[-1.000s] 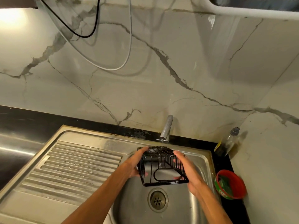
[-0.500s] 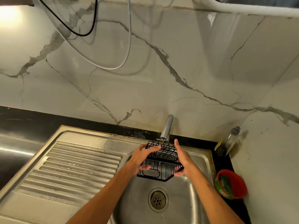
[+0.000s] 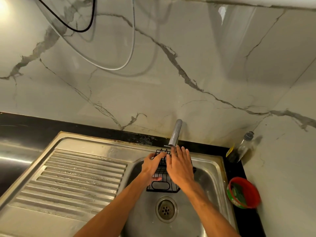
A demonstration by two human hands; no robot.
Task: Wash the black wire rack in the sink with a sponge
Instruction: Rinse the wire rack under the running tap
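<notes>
The black wire rack (image 3: 163, 185) is held over the steel sink basin (image 3: 207, 178), just under the tap spout (image 3: 175, 133). My left hand (image 3: 151, 165) grips the rack's left side, thumb underneath. My right hand (image 3: 180, 165) lies flat across the rack's top with fingers spread, fingertips near the spout's end. The upper part of the rack is hidden by both hands. No sponge shows in either hand.
A ribbed steel drainboard (image 3: 82, 177) lies left of the basin, and the drain (image 3: 166, 210) is in the basin floor. At the right on the black counter stand a red tub holding green material (image 3: 243, 192) and a clear bottle (image 3: 241, 147). Cables (image 3: 119, 67) hang on the marble wall.
The rack has been turned and tipped under the spout. My right hand moved from the rack's right side onto its top. My left hand shifted along the left side.
</notes>
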